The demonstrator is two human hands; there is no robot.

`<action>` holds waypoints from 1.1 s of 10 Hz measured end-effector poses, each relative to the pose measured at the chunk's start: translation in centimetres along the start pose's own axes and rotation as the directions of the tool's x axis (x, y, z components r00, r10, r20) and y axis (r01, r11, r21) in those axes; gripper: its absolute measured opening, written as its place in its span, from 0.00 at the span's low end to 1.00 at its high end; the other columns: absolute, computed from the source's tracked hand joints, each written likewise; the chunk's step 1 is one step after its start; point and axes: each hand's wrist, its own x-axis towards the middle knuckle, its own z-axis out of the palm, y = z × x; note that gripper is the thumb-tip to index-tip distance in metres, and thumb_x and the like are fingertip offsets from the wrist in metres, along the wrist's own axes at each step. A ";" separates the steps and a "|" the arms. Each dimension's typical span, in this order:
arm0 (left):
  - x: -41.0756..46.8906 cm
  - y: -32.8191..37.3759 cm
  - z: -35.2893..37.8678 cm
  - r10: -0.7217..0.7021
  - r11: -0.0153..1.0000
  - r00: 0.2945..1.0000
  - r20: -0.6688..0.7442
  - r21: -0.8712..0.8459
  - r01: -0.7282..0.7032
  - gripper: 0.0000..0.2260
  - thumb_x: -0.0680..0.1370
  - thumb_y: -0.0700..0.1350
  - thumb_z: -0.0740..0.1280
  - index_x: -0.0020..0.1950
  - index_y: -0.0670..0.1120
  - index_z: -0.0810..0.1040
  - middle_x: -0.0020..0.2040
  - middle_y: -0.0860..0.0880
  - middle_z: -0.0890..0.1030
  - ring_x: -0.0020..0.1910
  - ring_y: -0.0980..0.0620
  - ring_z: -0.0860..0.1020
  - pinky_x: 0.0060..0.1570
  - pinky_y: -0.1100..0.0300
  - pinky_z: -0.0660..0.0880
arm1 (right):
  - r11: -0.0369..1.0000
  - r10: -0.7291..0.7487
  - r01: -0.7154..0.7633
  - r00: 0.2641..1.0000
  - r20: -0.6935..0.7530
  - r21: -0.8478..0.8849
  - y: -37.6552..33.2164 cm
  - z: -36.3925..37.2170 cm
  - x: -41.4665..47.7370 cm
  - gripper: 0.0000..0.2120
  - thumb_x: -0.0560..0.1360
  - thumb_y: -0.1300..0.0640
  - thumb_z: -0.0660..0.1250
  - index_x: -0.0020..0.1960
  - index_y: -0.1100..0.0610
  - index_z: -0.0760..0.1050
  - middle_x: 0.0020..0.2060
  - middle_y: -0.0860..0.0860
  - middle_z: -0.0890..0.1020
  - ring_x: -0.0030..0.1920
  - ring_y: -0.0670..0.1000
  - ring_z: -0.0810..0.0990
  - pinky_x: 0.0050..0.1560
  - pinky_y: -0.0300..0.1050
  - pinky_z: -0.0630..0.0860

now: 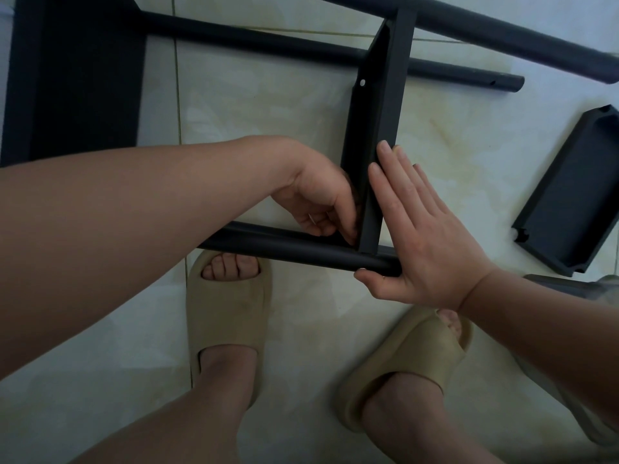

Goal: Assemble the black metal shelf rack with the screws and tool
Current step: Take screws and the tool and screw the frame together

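Note:
A black shelf panel (378, 112) stands on edge between black tubes; a small hole (362, 83) shows in its side wall. Its near end meets the front tube (284, 244). My left hand (318, 199) reaches into the inner corner of that joint with its fingers curled and their tips pressed together against the panel wall; whatever they pinch is hidden. My right hand (422, 242) lies flat with straight fingers against the panel's outer face, its thumb under the end of the front tube. No screw or tool is visible.
A second tube (268, 41) and a thicker far tube (502, 35) cross the tiled floor behind. Another fitted panel (73, 72) stands at the left. A loose black shelf tray (576, 195) lies at the right. My feet in beige slippers (227, 316) stand just under the front tube.

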 end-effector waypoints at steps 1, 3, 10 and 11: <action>0.1 -0.1 0.2 -0.019 1.000 1.000 0.002 0.001 0.019 0.03 0.77 0.41 0.69 0.47 0.47 0.82 0.41 0.51 0.83 0.36 0.55 0.74 0.44 0.61 0.72 | 1.000 -0.003 0.003 1.000 -0.005 0.003 0.0 0.0 0.0 0.50 0.74 0.36 0.64 0.80 0.69 0.53 0.80 0.66 0.52 0.81 0.65 0.50 0.78 0.66 0.57; 0.4 0.0 0.4 -0.013 1.000 1.000 -0.025 0.012 0.013 0.04 0.78 0.38 0.69 0.45 0.46 0.81 0.38 0.51 0.82 0.35 0.56 0.73 0.42 0.63 0.72 | 1.000 -0.003 0.003 1.000 -0.009 0.002 0.1 0.1 0.0 0.50 0.73 0.36 0.65 0.80 0.69 0.53 0.80 0.66 0.52 0.81 0.65 0.50 0.78 0.66 0.58; 0.3 -0.1 0.2 -0.021 0.999 1.000 -0.004 -0.024 0.021 0.04 0.77 0.36 0.69 0.48 0.45 0.80 0.38 0.51 0.80 0.36 0.56 0.73 0.42 0.63 0.72 | 1.000 0.000 0.000 1.000 0.002 -0.002 0.1 0.1 0.0 0.50 0.73 0.36 0.65 0.80 0.69 0.53 0.80 0.65 0.51 0.81 0.65 0.49 0.78 0.66 0.57; 0.2 -0.1 0.1 -0.032 0.999 0.999 0.007 -0.037 0.032 0.04 0.77 0.39 0.69 0.48 0.46 0.82 0.41 0.51 0.81 0.37 0.55 0.74 0.44 0.61 0.73 | 1.000 0.003 -0.003 1.000 0.004 0.000 0.1 -0.1 0.0 0.50 0.73 0.36 0.65 0.80 0.69 0.53 0.80 0.65 0.51 0.81 0.65 0.49 0.78 0.66 0.57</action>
